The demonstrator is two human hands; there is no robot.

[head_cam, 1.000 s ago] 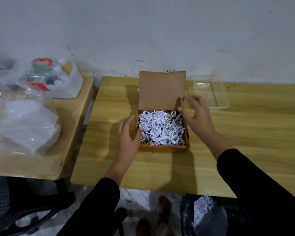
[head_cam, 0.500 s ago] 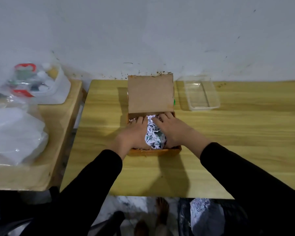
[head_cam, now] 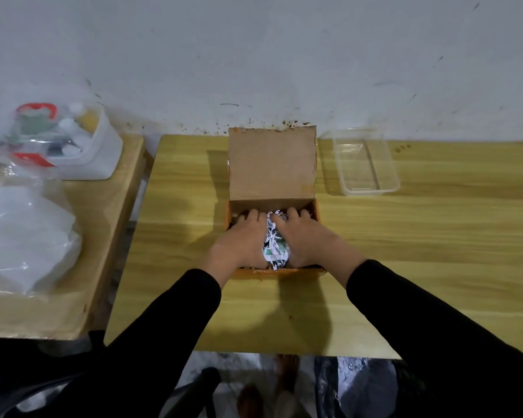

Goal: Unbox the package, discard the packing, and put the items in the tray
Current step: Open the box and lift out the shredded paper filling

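Both arms in long black sleeves, plain, no print or logo visible. Cloth looks soft and matte, loose at the upper arm, narrowing toward the wrist. Cuffs end just at the wrists; plain edge, no buttons or bands seen. Left hand (head_cam: 239,239) bare: no glove, ring or watch showing. Right hand (head_cam: 310,236) bare likewise. Fingers (head_cam: 293,213) short-nailed as far as can be told; picture soft there. Bare feet (head_cam: 286,387) visible low in frame, blurred.

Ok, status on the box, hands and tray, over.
Left hand and right hand cupped around shredded paper inside open box. Clear tray empty. Nothing blocking.
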